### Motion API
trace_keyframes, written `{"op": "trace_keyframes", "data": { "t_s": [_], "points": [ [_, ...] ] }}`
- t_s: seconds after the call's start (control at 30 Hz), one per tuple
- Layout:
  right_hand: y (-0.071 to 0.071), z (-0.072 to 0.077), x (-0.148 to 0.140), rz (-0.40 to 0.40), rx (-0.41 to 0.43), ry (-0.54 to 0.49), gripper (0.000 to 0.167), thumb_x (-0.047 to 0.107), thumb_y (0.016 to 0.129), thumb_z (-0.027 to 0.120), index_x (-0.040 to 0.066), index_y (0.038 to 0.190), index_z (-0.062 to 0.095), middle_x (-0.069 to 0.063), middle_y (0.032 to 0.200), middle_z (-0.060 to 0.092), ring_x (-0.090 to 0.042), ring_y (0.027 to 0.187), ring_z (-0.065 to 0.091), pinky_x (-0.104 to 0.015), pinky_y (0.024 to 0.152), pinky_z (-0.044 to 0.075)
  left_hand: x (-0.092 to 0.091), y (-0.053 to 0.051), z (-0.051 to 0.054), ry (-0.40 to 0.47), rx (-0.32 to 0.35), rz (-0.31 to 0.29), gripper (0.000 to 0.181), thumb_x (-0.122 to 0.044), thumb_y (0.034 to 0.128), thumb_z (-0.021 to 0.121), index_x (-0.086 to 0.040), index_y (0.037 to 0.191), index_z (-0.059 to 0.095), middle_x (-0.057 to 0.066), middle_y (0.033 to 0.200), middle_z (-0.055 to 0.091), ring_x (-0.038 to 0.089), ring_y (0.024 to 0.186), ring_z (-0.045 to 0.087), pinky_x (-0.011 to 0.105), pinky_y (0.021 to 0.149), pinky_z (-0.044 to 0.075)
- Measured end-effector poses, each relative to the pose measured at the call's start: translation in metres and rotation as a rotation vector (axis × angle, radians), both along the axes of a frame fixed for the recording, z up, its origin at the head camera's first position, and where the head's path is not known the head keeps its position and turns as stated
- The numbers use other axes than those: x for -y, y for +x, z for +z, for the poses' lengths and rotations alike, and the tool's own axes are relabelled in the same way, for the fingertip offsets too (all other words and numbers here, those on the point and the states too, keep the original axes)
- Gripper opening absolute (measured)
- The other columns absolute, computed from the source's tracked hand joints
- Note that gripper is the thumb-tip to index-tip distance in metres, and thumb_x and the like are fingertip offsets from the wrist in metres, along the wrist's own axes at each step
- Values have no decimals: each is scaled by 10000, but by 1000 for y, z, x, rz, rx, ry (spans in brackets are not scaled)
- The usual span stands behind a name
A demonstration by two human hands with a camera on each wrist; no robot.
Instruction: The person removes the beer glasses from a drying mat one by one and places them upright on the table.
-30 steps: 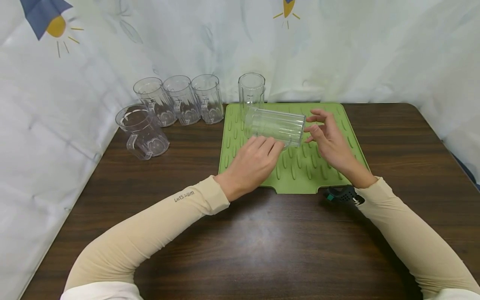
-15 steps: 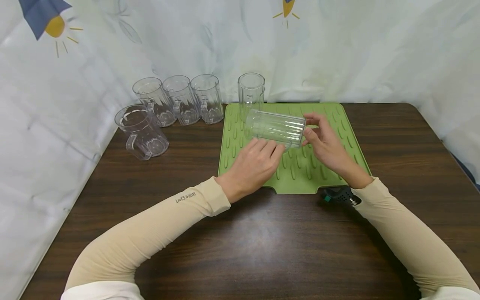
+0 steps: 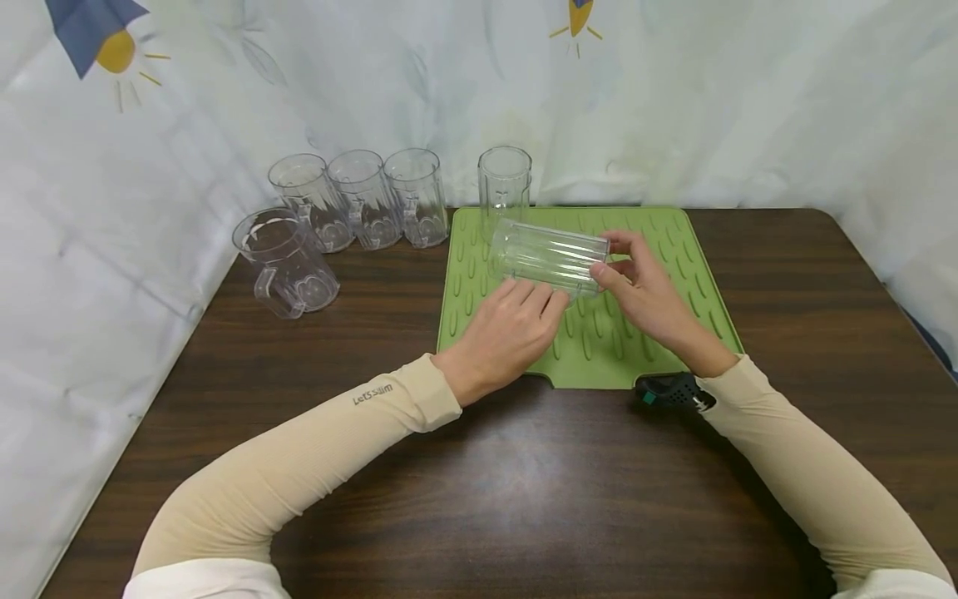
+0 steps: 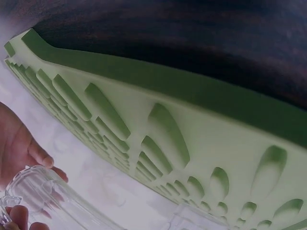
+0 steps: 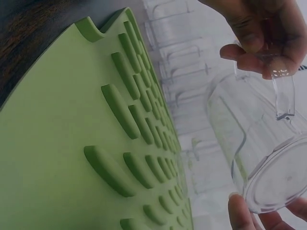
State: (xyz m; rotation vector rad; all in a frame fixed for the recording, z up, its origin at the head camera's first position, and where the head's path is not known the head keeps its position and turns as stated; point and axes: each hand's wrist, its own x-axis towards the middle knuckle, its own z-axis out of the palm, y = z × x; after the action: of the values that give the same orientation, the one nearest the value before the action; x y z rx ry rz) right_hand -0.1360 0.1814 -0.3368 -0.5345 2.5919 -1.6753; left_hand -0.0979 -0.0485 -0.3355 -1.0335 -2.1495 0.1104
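Note:
A clear plastic mug (image 3: 550,254) lies sideways in the air above the green mat (image 3: 599,341), its base pointing right. My left hand (image 3: 505,337) grips its handle, with fingers curled round it as the right wrist view shows. At the base end, my right hand (image 3: 647,291) holds the mug between thumb and fingers. In the right wrist view the fingertips (image 5: 239,211) touch the rim of the base. The left wrist view catches the mug (image 4: 62,201) only in its lower left corner.
Another clear mug (image 3: 505,179) stands upright at the mat's back left corner. Several upright mugs (image 3: 362,200) stand left of the mat, one of them (image 3: 288,262) nearer the front. A white patterned curtain (image 3: 711,100) hangs behind the dark wooden table (image 3: 509,499).
My right hand has moved left from beside the mug's base to take hold of it. The left hand and the mug have barely moved.

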Motion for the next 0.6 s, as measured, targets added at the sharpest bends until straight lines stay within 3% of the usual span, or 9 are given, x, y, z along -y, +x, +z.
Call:
{"op": "trace_keyframes", "data": {
  "t_s": [0.3,0.6],
  "points": [
    [2,0,1,-10,28,-28,509,254,1066,545,62,1497,355,-170,1399,447,-108,1101,602,-255,832,562,0,3,-1,-12,-3,5,121,-52,1014,523,-118,990,622,-7,824,649,153,720,610,250,618,457],
    [3,0,3,-22,3,-63,490,211,1057,555,31,1472,366,-61,1317,459,-111,1113,588,-217,848,570,0,6,-2,-9,-21,7,138,-68,1024,499,-119,1003,625,-15,863,671,151,747,637,244,619,460]
  ]
}}
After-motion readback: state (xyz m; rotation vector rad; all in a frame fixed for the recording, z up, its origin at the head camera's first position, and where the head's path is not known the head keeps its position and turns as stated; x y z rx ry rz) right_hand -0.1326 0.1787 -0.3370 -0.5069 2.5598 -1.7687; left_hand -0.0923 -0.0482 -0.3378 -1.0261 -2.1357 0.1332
